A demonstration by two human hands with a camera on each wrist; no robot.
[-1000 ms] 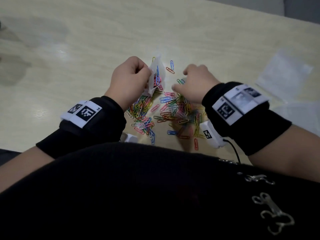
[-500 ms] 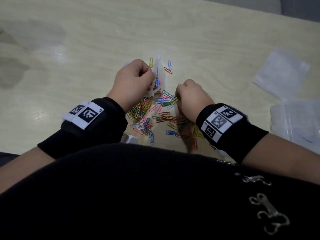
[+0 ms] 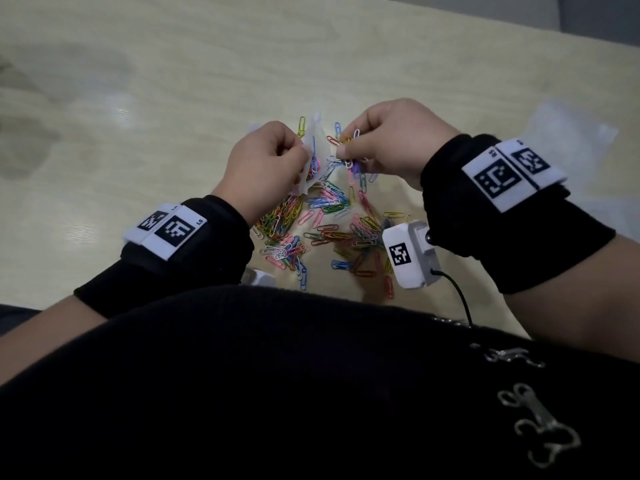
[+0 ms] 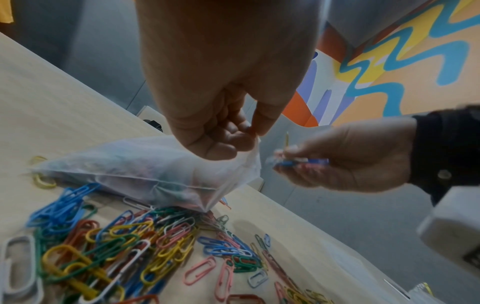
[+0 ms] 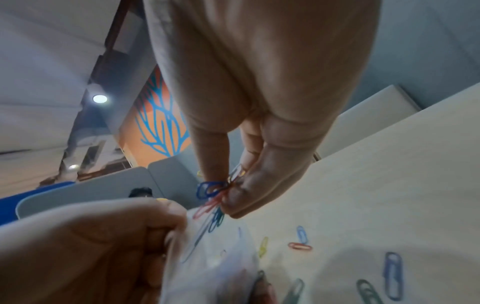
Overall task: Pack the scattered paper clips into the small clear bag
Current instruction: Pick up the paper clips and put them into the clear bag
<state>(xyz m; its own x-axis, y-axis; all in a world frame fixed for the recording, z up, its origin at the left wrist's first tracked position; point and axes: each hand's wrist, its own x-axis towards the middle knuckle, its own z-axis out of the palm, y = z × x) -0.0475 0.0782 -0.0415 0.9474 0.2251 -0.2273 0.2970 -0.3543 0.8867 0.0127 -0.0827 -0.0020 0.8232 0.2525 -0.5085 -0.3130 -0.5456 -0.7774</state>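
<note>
A heap of coloured paper clips (image 3: 322, 223) (image 4: 135, 242) lies on the pale wooden table (image 3: 173, 81) close to my body. My left hand (image 3: 268, 161) (image 4: 221, 127) pinches the rim of the small clear bag (image 3: 317, 150) (image 4: 145, 162) (image 5: 221, 257) and holds it tilted above the heap, with some clips inside. My right hand (image 3: 388, 143) (image 5: 233, 185) (image 4: 337, 160) pinches a small bunch of clips (image 5: 213, 193) (image 4: 298, 162) (image 3: 349, 147) right beside the bag's mouth.
Other clear bags (image 3: 575, 133) lie at the table's right side. A few stray clips (image 5: 301, 240) lie beyond the bag. A white wrist camera box (image 3: 410, 254) hangs under my right wrist. My dark clothing fills the near edge.
My right hand dipped into the heap, gathered a bunch of clips and has risen with them to the bag's mouth. My left hand has kept the bag in place.
</note>
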